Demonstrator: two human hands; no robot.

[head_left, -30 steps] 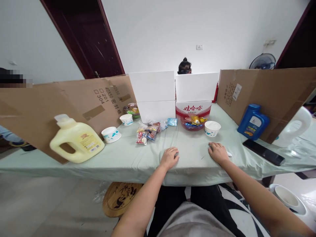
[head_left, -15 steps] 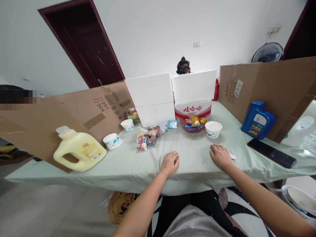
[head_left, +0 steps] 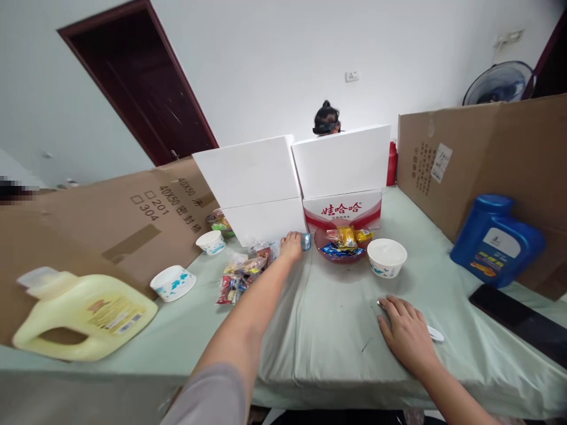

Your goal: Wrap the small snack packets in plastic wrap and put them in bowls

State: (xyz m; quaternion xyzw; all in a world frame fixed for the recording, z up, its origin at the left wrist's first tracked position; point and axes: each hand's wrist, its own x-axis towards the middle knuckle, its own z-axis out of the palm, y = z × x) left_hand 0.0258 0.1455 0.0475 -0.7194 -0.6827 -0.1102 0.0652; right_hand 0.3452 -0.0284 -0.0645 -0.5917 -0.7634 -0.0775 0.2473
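Observation:
My left hand [head_left: 291, 246] reaches forward to the foot of the white panels, its fingers stretched out over the left part of a small blue packet [head_left: 306, 241]. Whether the fingertips touch it is hidden. Left of that forearm lies a pile of wrapped snacks [head_left: 241, 274]. My right hand [head_left: 406, 330] rests palm down on the table, fingers stretched out, over a slim utensil with a white end [head_left: 435, 334]; its kind is hidden. Beyond it stand a white paper bowl [head_left: 387, 258] with blue leaves and a reddish clear bowl [head_left: 341, 257] of yellow and blue packets.
White panels [head_left: 261, 177] and a red-white carton [head_left: 343, 211] stand at the back. A yellow jug [head_left: 88, 316] and paper bowls [head_left: 173, 283] are left. A blue jug [head_left: 496, 242], black phone [head_left: 518, 321] and cardboard [head_left: 487, 147] are right. A person [head_left: 326, 118] is behind the panels.
My left hand has moved forward from the front of the table to the blue packet. My right hand stays over the utensil. The view has come closer to the table.

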